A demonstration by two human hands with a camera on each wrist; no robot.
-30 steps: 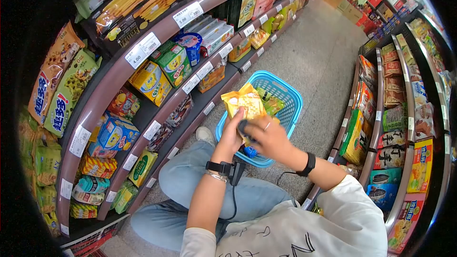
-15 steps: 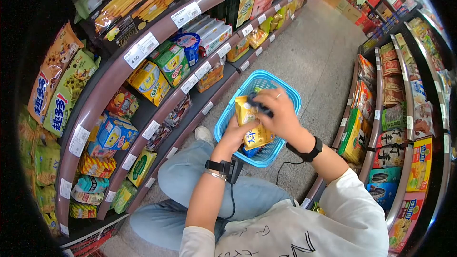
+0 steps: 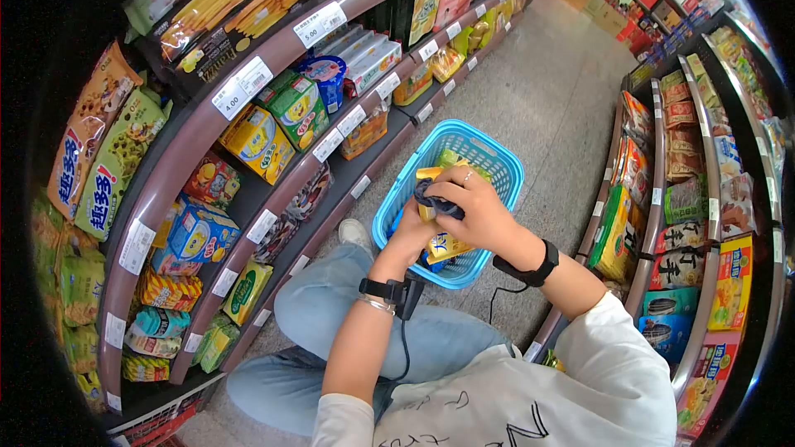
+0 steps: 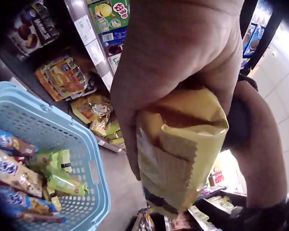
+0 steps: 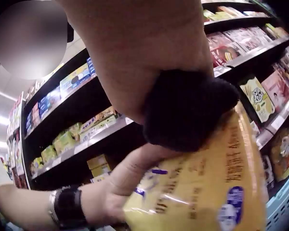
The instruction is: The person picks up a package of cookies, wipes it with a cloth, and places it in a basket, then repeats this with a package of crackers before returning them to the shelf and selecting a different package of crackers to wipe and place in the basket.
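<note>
Over the blue basket [image 3: 502, 236], my left hand [image 3: 411, 236] grips a yellow snack packet [image 3: 447, 247] with a crimped end seal. That packet [image 4: 183, 149] fills the middle of the left wrist view, my fingers wrapped round its sides. My right hand [image 3: 483, 209] holds a bunched dark cloth [image 3: 434, 199] against the packet's upper part. In the right wrist view the cloth [image 5: 183, 110] covers part of the printed yellow wrapper [image 5: 197, 192]. Inside the basket lie green packets [image 4: 62, 178] and several blue and cream biscuit packets [image 4: 14, 171].
A snack shelf [image 3: 248, 87] with price labels curves along the left, and another shelf [image 3: 662, 223] stands to the right. Grey floor [image 3: 555, 91] runs between them. My bent knees [image 3: 331, 290] are close to the basket. A cable [image 3: 493, 302] hangs by my right wrist.
The packet has been turned in my left hand and lowered slightly, its printed face now partly hidden. My right hand with the cloth has moved across the packet, down and towards the left hand.
</note>
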